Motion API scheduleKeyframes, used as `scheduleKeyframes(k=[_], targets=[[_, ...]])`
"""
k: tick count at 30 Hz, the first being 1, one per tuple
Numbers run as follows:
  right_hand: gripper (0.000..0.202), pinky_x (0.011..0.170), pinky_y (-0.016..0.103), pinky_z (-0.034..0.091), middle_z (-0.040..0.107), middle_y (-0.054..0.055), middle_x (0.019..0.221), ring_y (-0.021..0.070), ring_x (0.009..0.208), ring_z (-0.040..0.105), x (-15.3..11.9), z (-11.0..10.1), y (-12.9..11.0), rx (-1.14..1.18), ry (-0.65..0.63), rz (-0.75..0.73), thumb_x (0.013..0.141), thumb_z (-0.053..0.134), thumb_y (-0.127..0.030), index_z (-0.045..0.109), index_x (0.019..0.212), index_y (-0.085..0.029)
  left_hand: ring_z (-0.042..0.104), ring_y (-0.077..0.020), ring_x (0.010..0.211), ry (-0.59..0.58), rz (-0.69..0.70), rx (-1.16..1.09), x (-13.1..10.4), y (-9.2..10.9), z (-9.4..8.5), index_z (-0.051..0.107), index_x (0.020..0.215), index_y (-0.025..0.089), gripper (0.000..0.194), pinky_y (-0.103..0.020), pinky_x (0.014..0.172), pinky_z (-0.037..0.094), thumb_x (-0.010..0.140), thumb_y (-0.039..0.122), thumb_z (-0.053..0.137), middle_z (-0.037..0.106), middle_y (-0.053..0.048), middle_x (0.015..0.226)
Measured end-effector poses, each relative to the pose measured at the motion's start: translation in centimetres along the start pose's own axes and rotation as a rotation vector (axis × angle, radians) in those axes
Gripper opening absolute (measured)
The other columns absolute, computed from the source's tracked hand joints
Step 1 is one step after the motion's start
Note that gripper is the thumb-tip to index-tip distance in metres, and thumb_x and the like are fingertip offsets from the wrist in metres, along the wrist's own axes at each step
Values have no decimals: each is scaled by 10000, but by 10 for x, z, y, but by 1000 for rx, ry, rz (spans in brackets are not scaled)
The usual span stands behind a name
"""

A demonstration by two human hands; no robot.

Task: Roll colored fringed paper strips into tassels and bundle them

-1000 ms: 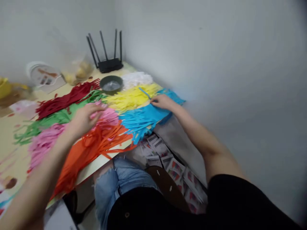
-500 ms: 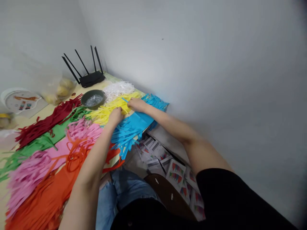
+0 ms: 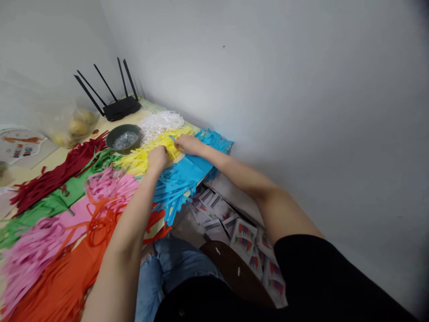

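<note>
**Right hand [image 3: 188, 145] pinching a blue strip [image 3: 172, 138] by the yellow fringe [image 3: 136, 162]**

Through the head camera I am seeing the right hand holding its grip narrow, fingertips closing on the blue strip. A short end is poking out past the fingers, showing against the yellow fringe; the rest is hiding behind the hand, so I cannot tell how long it is. The left hand [image 3: 158, 157] is hovering or resting just beside it, over the yellow fringe, fingers curling inward. I cannot tell whether it is holding anything.

The blue fringe [image 3: 196, 167] is lying under and beside the right wrist, its flat middle sitting at the edge of the table [image 3: 50, 162] and its near strands hanging over. Just beyond the yellow fringe, white strands [image 3: 161, 125] are lying in a heap next to a dark green bowl [image 3: 115, 131], which is holding clear pieces. Behind them a black router [image 3: 122, 108] is standing with its antennas pointing up.

To the left I am seeing dark red fringe [image 3: 63, 172], green fringe [image 3: 75, 186], pink fringe [image 3: 77, 212] and orange fringe [image 3: 69, 270] lying in slanting rows. Below the table edge, printed packets [image 3: 244, 235] are lying in a jumble.
</note>
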State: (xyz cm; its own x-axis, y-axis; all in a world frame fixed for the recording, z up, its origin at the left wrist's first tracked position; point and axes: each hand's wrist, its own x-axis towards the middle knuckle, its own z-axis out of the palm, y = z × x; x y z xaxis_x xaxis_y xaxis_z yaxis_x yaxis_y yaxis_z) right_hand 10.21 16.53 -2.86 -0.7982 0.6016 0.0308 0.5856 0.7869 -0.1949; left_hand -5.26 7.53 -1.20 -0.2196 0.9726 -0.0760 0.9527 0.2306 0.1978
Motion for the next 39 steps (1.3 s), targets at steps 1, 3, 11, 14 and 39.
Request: scheduleKeyframes(k=[1,3,11,14,39], targets=[[249,868,294,377,713,149,1144,241,1077,566,-1,0,-1,-1,4,3,956,508,-161,696,1106,-97,678,-330,1131,-5,-4,-1,1,0,-1,737,1150,167,320,-408,923,516,920,215,520,728,-191,1187],[248,861,297,374,714,151,1144,243,1069,565,-2,0,-2,-3,13,10,961,503,-160,693,1106,-97,679,-334,1132,-19,-8,-5,3,-1,-3,739,1148,164,309,-404,916,521,916,261,560,731,-192,1185],[245,801,304,372,728,140,1098,248,999,583,-1,1,-4,-19,62,26,977,499,-180,690,1119,-119,671,-330,1146,-22,-26,7,6,7,-5,749,1110,162,336,-400,942,514,935,383,567,730,-186,1195],[265,866,317,383,701,145,1145,257,1065,559,-6,0,-8,-35,111,27,977,493,-164,682,1155,-118,655,-324,1183,6,-52,14,4,11,-2,731,1157,141,326,-411,982,493,935,250,519,710,-207,1231],[410,942,378,448,632,247,1261,292,1140,598,-11,17,-46,-135,-53,-24,990,377,-129,565,1342,-36,679,-243,938,540,-180,-435,-7,-26,-14,678,907,181,164,-318,884,472,906,226,521,737,-98,952]])
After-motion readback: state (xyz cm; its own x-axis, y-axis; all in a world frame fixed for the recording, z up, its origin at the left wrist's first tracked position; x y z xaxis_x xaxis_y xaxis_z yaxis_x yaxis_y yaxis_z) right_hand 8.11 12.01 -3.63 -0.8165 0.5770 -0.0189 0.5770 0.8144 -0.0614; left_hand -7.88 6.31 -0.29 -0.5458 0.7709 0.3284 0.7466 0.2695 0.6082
